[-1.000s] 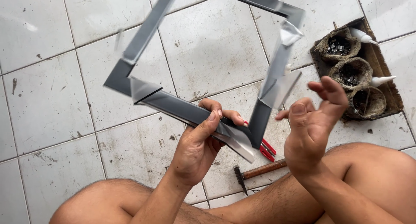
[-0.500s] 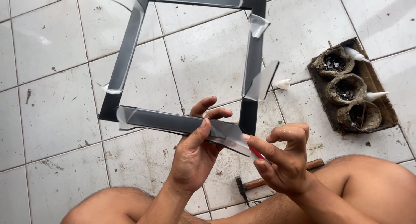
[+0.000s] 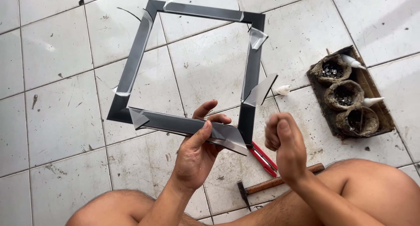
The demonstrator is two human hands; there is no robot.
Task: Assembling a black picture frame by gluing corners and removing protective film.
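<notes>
Tiles (image 3: 57, 121), white and scuffed, lie under the frame (image 3: 183, 125) gripped by the left hand (image 3: 197, 151); right hand (image 3: 284, 143) fisted, empty.

Bright, even daylight with soft shadows; the clenched right hand (image 3: 283, 140) is slightly motion-blurred.

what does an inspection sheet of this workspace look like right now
surface: white tiled floor, scuffed, with dark specks and grout lines
job's things: dark square frame with clear film peeling loose at corners and rails, held up off the floor
clutter: hammer with wooden handle and red-handled tool on the floor under the frame; brown tray with three round cups of small dark pieces; white nozzle tips beside it
grips: left hand grips the frame's bottom rail; right hand is closed in a fist beside the lower right corner, what it pinches cannot be told
cables: nothing seen
surroundings: the person's bare knees at the bottom edge
</notes>
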